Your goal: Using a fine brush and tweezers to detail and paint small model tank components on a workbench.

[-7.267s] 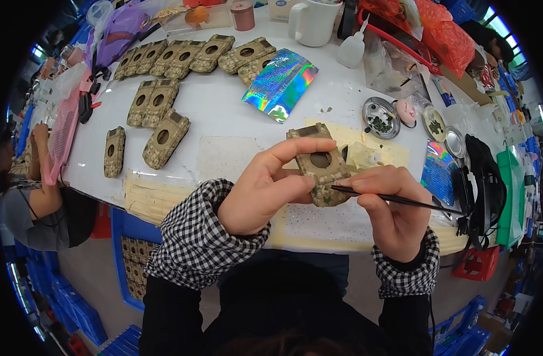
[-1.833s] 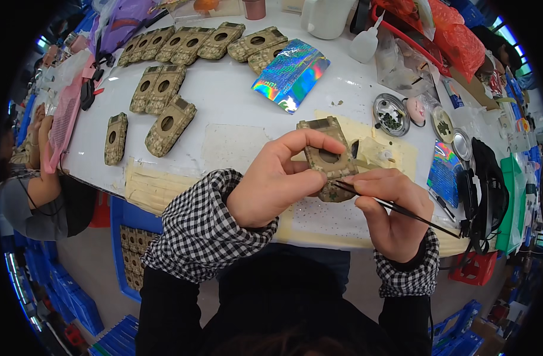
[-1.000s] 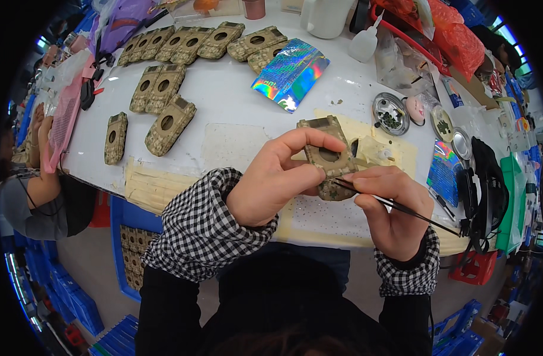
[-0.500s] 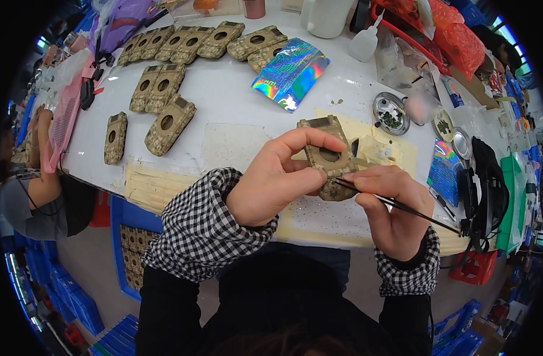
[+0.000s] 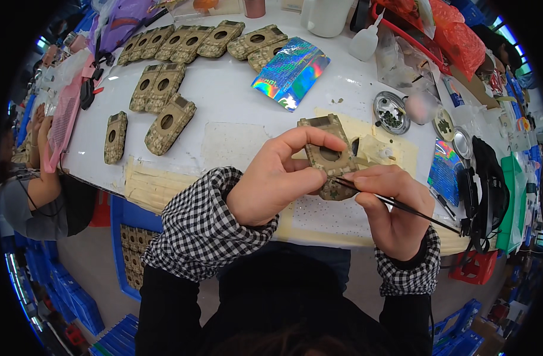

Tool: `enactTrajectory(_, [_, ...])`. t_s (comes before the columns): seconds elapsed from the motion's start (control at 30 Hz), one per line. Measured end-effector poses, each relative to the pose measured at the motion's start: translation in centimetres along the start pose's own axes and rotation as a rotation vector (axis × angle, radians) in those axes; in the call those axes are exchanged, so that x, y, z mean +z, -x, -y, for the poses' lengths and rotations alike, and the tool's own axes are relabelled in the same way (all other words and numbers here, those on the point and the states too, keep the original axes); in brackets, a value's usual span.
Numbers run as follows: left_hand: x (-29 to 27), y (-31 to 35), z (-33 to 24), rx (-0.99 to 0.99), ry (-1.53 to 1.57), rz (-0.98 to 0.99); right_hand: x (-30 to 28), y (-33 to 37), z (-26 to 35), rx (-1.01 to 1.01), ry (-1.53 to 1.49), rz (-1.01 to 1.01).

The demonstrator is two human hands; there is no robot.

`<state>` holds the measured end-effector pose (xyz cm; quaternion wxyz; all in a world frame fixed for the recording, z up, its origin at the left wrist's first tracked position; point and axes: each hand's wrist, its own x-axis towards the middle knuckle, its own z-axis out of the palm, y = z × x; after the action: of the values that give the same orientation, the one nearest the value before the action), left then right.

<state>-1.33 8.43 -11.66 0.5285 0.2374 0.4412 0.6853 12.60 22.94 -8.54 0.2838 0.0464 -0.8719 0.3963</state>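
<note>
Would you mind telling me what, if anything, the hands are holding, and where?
Left hand: a camouflage-patterned shell, thumb and index finger beside its round opening. Right hand: black tweezers, gripped toward their tips.

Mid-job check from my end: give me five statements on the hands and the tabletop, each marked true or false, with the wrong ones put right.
1. The left hand holds a camouflage shell. True.
2. The right hand is empty. False: the right hand holds black tweezers.
3. An iridescent packet partly covers another shell. True.
4. The bin of shells stands on the tabletop. False: the blue bin with more shells sits below the tabletop, to the person's left.
5. A round metal dish holding dark green bits is right of the packet. True.
</note>
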Motion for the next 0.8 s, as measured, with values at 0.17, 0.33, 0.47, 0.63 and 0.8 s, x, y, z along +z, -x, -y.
enactTrajectory(0.17, [0.01, 0.01, -0.03, -0.013, 0.02, 0.004, 0.0, -0.01, 0.05, 0.006, -0.008, -0.005])
enactTrajectory(0.33, [0.05, -0.02, -0.1, -0.012, 0.022, 0.007, -0.03, 0.04, 0.05, 0.014, -0.004, -0.008])
enactTrajectory(0.47, [0.07, -0.01, -0.07, -0.011, 0.022, 0.001, 0.01, 0.06, -0.03, 0.009, -0.002, -0.006])
enactTrajectory(0.63, [0.01, -0.03, 0.04, -0.008, 0.014, -0.003, 0.1, 0.05, -0.05, 0.009, -0.008, -0.01])
enactTrajectory(0.8, [0.04, -0.02, -0.09, -0.01, 0.008, 0.0, 0.16, 0.06, -0.06, 0.0, -0.011, -0.017])
